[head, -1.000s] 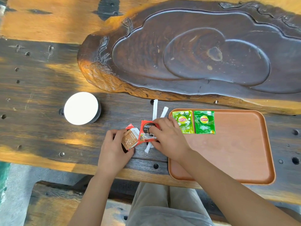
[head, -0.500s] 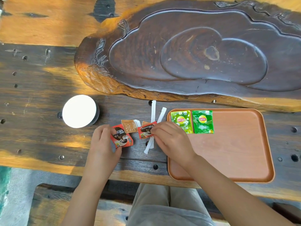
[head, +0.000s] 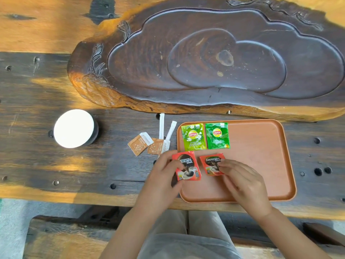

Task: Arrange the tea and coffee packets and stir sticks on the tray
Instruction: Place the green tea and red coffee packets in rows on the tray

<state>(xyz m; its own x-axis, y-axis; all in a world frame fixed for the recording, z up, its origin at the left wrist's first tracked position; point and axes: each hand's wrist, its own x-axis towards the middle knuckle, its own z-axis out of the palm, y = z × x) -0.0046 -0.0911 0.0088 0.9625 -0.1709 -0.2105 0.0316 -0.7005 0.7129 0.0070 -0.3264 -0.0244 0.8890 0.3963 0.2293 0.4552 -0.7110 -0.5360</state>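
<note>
1. Head view: left hand (head: 164, 176) pinches a red coffee packet (head: 187, 166) at its left edge, over the tray's near-left rim. Right hand (head: 242, 181) pinches a second red coffee packet (head: 212, 164) at its right edge, low over or on the tray (head: 261, 165); contact unclear.
2. Step in hand, as I read it: set both coffee packets in a row just below the two green tea packets, light green (head: 193, 137) and dark green (head: 217, 135), which lie flat side by side at the tray's far-left corner.
3. To do it well: line up each red packet under a green one, edges parallel, small gap, no overlap. Left packet needs shifting right to clear the rim. Lay flat, release, then nudge.
4. Not yet on the tray: two tan sugar sachets (head: 141, 143) and two white wrapped stir sticks (head: 161, 126), on the table (head: 56, 165) just left of the tray, partly overlapping.
5. Materials: packets are thin glossy foil, flat, roughly square, likely slippery. Sachets look like matte paper. Tray is smooth terracotta-coloured, rounded rectangle, raised lip. Table is rough dark wood with holes.
</note>
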